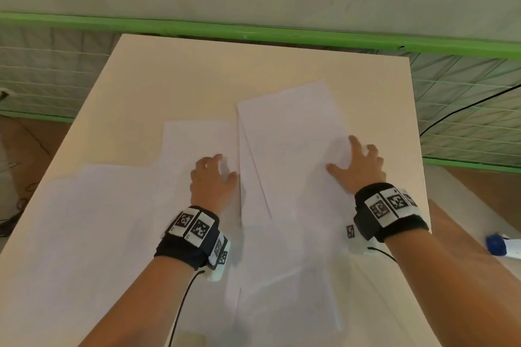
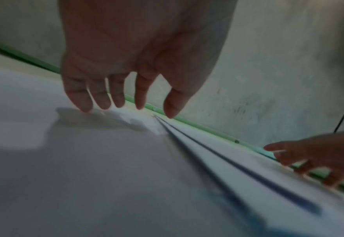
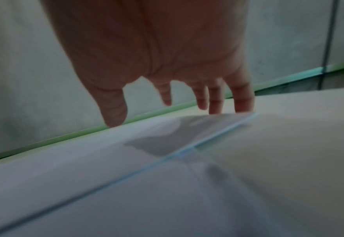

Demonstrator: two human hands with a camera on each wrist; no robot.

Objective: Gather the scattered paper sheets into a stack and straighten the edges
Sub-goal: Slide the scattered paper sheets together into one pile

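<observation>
Both hands lie spread, fingers loose, on the paper sheets point(image 1: 290, 132): left hand point(image 1: 212, 177) on a sheet beside the overlapping pile, right hand point(image 1: 359, 165) at that pile's right edge.

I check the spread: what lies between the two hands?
In the head view, only overlapping paper sheets lie between the left hand and right hand.

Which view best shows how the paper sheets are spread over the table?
The head view: it shows the paper sheets fanned and overlapping across the table, with the left hand and right hand resting on them. The left wrist view shows only blurred layered edges, and the right wrist view one sheet edge under the fingertips.
</observation>
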